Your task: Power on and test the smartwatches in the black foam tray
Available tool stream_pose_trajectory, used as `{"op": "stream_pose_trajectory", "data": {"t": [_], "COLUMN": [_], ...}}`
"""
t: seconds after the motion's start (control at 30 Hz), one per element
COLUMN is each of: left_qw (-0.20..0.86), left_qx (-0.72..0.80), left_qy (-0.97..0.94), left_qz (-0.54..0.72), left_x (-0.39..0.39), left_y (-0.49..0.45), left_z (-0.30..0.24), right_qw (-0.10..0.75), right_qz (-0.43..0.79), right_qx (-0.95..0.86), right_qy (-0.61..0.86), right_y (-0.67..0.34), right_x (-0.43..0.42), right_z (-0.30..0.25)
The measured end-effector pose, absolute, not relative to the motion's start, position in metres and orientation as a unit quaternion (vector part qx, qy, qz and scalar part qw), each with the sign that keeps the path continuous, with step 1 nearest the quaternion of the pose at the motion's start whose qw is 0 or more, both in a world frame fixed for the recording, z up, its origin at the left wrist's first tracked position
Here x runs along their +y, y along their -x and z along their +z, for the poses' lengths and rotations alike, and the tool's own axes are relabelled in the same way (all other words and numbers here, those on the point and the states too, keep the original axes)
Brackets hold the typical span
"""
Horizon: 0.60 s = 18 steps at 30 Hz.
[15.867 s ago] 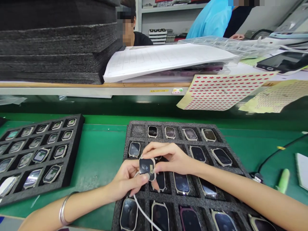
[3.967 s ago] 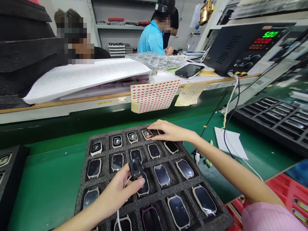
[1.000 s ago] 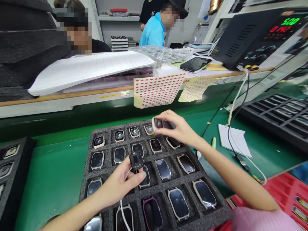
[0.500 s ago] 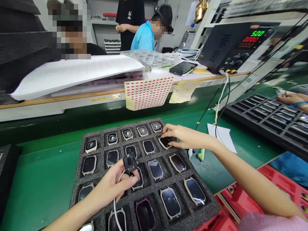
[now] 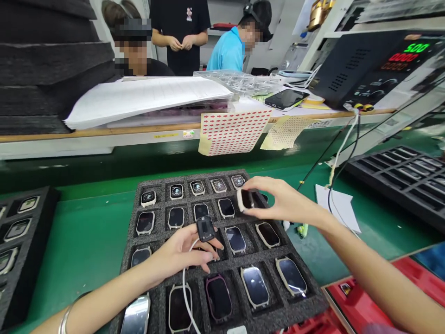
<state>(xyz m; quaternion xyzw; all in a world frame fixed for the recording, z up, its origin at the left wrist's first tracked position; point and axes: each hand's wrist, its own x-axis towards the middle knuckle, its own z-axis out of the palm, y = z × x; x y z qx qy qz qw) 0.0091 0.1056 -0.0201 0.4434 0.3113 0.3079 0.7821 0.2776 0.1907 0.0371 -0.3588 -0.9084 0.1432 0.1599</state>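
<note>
A grey foam tray (image 5: 158,180) holds several smartwatches without straps, each in its own pocket. In the back row the watch faces are lit; the others show dark screens. My right hand (image 5: 278,199) grips a smartwatch (image 5: 251,199) by its edges, thumb below and fingers above, just over the tray's right side. The watch is tilted with its dark screen partly toward me. My left hand (image 5: 189,250) is over the tray's middle and holds a black square watch charger (image 5: 206,228) on its fingers. From the charger a white cable (image 5: 186,292) runs down toward me.
On the right are another black tray of watches (image 5: 399,171) and red trays (image 5: 410,283). A further watch tray (image 5: 21,232) stands at left. A power supply (image 5: 378,69), a phone (image 5: 287,99) and papers (image 5: 149,95) lie on the shelf ahead. Several people are beyond it.
My right hand has lifted the smartwatch out of its pocket at the tray's right side. My left hand keeps the charger, its fingers a little more spread. The view has shifted left.
</note>
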Motion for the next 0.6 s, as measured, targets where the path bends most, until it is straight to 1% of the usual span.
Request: {"op": "stream_pose_trajectory", "data": {"t": [0.07, 0.17, 0.33, 0.47, 0.6], "left_qw": [0.785, 0.776, 0.743, 0.706, 0.693], "left_qx": [0.308, 0.317, 0.357, 0.392, 0.412], "left_qy": [-0.434, -0.433, -0.438, -0.466, -0.470], "left_qz": [0.317, 0.330, 0.359, 0.363, 0.358], "left_x": [0.106, 0.107, 0.108, 0.108, 0.106], "left_y": [-0.010, -0.011, -0.011, -0.011, -0.010], "left_z": [-0.020, -0.019, -0.024, -0.030, -0.029], "right_qw": [0.182, 0.150, 0.123, 0.116, 0.160], "right_qz": [0.193, 0.195, 0.125, 0.106, 0.133], "right_qx": [-0.916, -0.940, -0.958, -0.962, -0.953], "right_qy": [0.300, 0.236, 0.229, 0.224, 0.222], "right_y": [-0.251, -0.213, -0.191, -0.194, -0.194], "right_x": [0.176, 0.162, 0.160, 0.156, 0.150], "right_z": [0.040, 0.033, 0.020, 0.019, 0.009]}}
